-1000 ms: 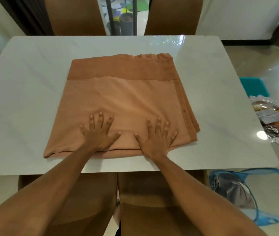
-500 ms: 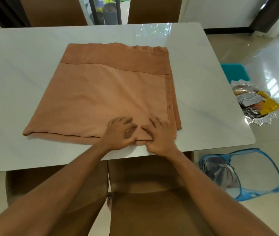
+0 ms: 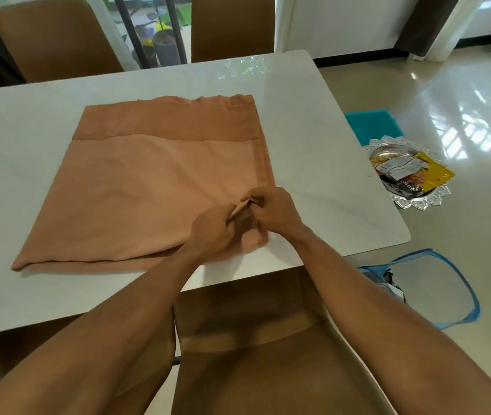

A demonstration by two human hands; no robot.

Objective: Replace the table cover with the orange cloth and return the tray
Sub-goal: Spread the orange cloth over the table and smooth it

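We have both hands at the near right corner of the folded orange cloth (image 3: 154, 187), which lies flat on the white tabletop (image 3: 328, 175). Our left hand (image 3: 212, 232) and right hand (image 3: 274, 209) are close together, each pinching a layer of that corner, raised slightly. The bulk of the cloth stretches leftward and toward the far edge, so we judge the unfolding must open outward from here. The silver tray (image 3: 427, 202) lies on the floor, well off to our right, nearer the right hand.

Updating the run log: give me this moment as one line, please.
orange cloth: folded on table | left hand, right hand: pinching its near corner | tray: on floor
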